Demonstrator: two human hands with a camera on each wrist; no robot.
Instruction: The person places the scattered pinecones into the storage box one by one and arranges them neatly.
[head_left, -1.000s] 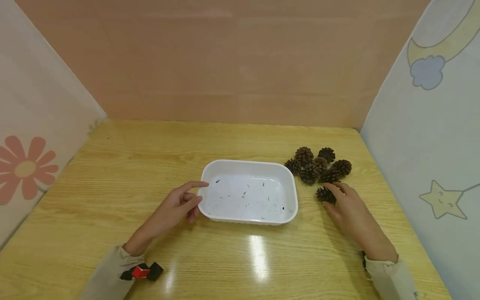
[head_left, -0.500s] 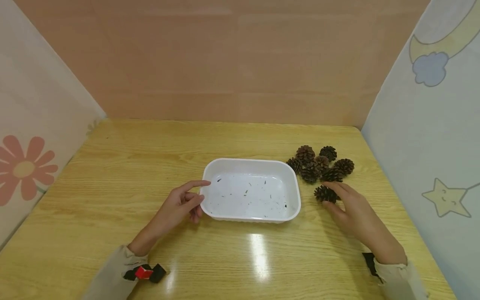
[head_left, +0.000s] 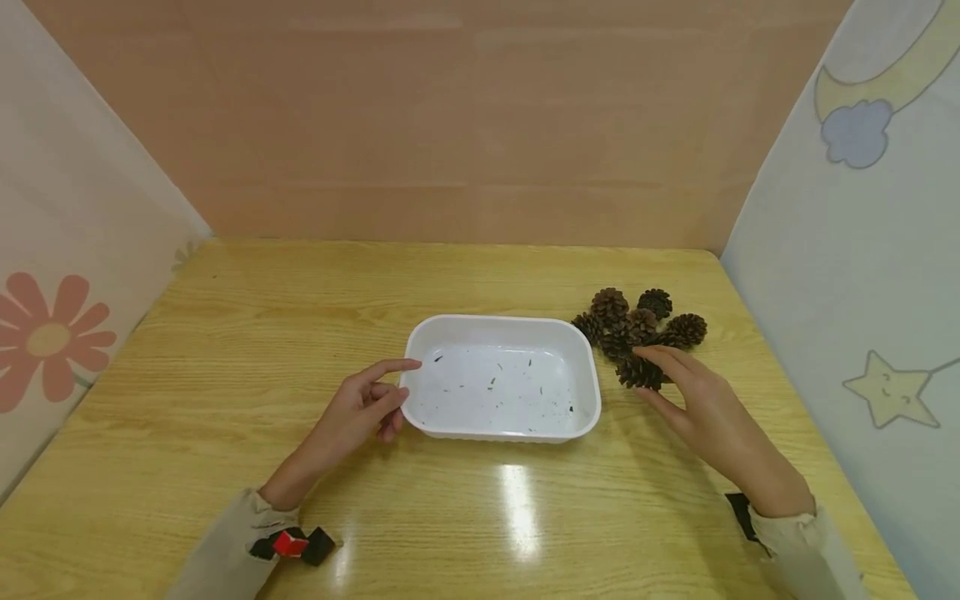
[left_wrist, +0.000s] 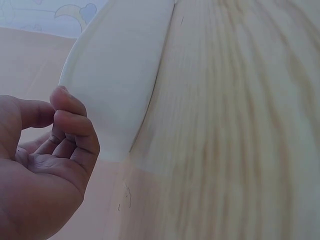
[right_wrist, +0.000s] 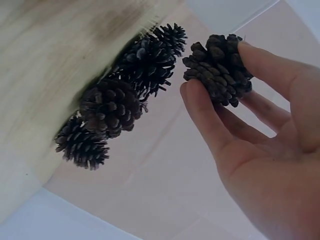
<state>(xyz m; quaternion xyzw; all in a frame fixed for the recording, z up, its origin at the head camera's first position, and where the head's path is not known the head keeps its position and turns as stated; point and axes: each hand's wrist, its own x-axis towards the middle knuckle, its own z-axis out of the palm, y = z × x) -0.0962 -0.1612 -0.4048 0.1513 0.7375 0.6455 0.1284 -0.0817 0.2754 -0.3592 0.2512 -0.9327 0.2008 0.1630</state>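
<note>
tray (head_left: 491, 333): white, flecked inside | pine cone (head_left: 637, 372): brown, pinched, right of tray

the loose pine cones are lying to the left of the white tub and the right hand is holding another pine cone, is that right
Not quite: the loose pine cones lie to the right of the white tub, as the head view shows.

Muted light, white glare (head_left: 519, 512) on the wooden table (head_left: 420, 500), dim, bluish, soft wrist views
</note>
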